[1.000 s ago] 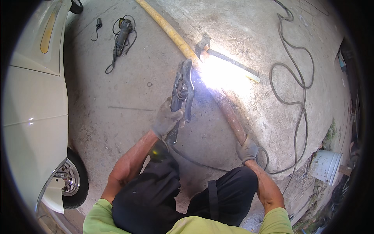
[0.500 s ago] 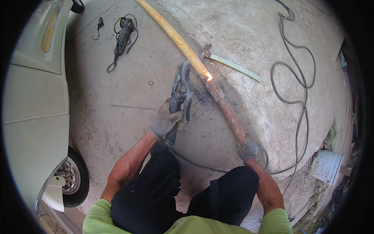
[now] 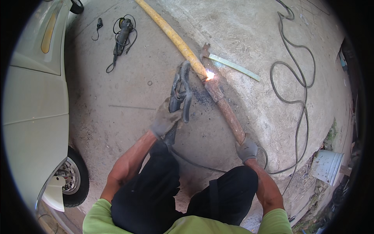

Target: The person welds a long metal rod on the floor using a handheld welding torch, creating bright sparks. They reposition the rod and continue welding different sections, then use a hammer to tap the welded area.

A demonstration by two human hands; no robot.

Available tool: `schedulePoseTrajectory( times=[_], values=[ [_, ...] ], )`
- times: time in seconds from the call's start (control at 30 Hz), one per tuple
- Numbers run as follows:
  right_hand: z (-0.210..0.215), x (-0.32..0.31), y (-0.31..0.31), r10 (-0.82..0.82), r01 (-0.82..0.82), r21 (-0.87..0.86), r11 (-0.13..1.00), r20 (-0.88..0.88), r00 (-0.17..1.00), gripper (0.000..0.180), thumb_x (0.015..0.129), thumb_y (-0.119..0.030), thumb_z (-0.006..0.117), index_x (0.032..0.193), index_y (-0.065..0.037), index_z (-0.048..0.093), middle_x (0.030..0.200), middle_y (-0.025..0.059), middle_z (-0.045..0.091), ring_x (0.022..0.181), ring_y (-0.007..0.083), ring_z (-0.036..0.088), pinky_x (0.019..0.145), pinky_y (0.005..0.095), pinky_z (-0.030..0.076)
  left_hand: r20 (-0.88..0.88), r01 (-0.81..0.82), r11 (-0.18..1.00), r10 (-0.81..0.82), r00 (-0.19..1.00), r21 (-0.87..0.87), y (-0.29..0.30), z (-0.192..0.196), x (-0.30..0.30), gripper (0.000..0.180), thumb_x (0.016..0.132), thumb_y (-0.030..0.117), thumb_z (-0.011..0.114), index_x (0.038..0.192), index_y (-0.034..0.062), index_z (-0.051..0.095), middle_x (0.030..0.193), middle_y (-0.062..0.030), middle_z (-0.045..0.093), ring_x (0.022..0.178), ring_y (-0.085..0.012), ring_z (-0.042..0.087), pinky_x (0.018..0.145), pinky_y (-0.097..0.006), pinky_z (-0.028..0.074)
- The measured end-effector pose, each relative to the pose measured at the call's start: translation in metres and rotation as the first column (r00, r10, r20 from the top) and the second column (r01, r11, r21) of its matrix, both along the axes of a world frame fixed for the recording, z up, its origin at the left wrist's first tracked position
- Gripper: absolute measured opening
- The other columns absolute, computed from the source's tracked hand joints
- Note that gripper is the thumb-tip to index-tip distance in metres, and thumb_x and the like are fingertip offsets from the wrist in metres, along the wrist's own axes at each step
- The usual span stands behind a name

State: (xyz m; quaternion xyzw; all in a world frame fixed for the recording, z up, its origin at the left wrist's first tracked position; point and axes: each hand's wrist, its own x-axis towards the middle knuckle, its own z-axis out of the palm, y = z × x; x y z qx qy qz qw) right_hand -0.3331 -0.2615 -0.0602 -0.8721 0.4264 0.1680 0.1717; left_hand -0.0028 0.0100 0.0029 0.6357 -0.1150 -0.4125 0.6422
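Note:
My gloved left hand (image 3: pixel 165 118) is closed round the handle of a black welding electrode holder (image 3: pixel 180 87), above the ground between my knees and the pipe. Its jaws point away from me toward a bright welding arc (image 3: pixel 210 75). The arc glows where a yellow painted pipe (image 3: pixel 171 33) meets a rusty brown pipe (image 3: pixel 226 109). Around the near end of the rusty pipe, my gloved right hand (image 3: pixel 246 149) is wrapped. The thin electrode between holder and arc is hard to make out.
A hammer (image 3: pixel 233 66) lies just right of the joint. An angle grinder (image 3: pixel 124 35) rests far left, and a thin rod (image 3: pixel 130 107) lies on the concrete. A pale car (image 3: pixel 35 101) stands at left. Cable (image 3: pixel 304 93) loops at right near a white bucket (image 3: pixel 326 167).
The glow at the joint has turned from orange to a larger, whiter flare, and the scattered sparks have faded. Both hands stay almost in place.

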Motion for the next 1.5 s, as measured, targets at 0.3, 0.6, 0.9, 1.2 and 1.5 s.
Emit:
schedulePoseTrajectory(
  times=[0.3,0.6,0.9,1.2,1.5],
  values=[
    [-0.010,-0.006,-0.002,0.030,-0.031,-0.064,0.997,-0.013,0.999,0.061,0.088,-0.038,0.083,0.131,-0.002,0.059,0.101,0.0284,0.077,0.093,0.0506,0.076,0.084,0.0600,0.060,0.005,-0.021,0.999,0.021,1.000,0.029,-0.008,-0.001,-0.002,0.048,0.099,0.013,0.076,0.139,-0.0005,0.053,0.091,-0.0058,0.067,0.064,-0.0136,0.066,0.057,-0.030,0.057],
    [-0.008,-0.005,-0.004,0.017,-0.016,-0.013,1.000,0.008,1.000,0.062,0.087,-0.037,0.084,0.134,-0.004,0.059,0.100,0.0292,0.077,0.093,0.0502,0.077,0.083,0.0592,0.061,0.056,0.030,0.998,-0.033,0.998,0.056,-0.006,-0.004,-0.001,0.049,0.100,0.014,0.076,0.140,0.0001,0.053,0.091,-0.0057,0.068,0.064,-0.0138,0.067,0.057,-0.031,0.057],
    [-0.004,-0.001,-0.004,0.013,-0.013,-0.008,1.000,0.006,1.000,0.056,0.087,-0.036,0.082,0.129,-0.006,0.061,0.101,0.0287,0.077,0.095,0.0507,0.076,0.085,0.0597,0.060,0.024,0.033,0.999,-0.034,0.999,0.016,0.000,0.000,-0.002,0.051,0.101,0.020,0.080,0.139,-0.0011,0.053,0.091,-0.0061,0.068,0.064,-0.0141,0.067,0.056,-0.030,0.056],
    [-0.008,-0.006,-0.009,0.038,-0.038,-0.006,0.999,0.018,0.999,0.057,0.088,-0.038,0.083,0.128,-0.006,0.060,0.101,0.0272,0.078,0.095,0.0502,0.077,0.085,0.0603,0.061,-0.024,-0.008,1.000,0.009,1.000,0.014,0.008,0.005,-0.011,0.041,0.098,0.007,0.067,0.134,-0.0063,0.051,0.084,-0.0093,0.066,0.060,-0.0164,0.065,0.055,-0.033,0.055],
    [-0.004,-0.003,-0.008,0.049,-0.049,-0.006,0.999,0.026,0.998,0.055,0.088,-0.038,0.083,0.127,-0.006,0.059,0.099,0.0277,0.078,0.093,0.0499,0.077,0.083,0.0599,0.061,0.057,-0.017,0.998,0.014,0.998,0.055,0.016,-0.004,-0.013,0.045,0.098,0.008,0.070,0.136,-0.0061,0.051,0.081,-0.0095,0.069,0.063,-0.0168,0.067,0.056,-0.033,0.055]
  ],
)
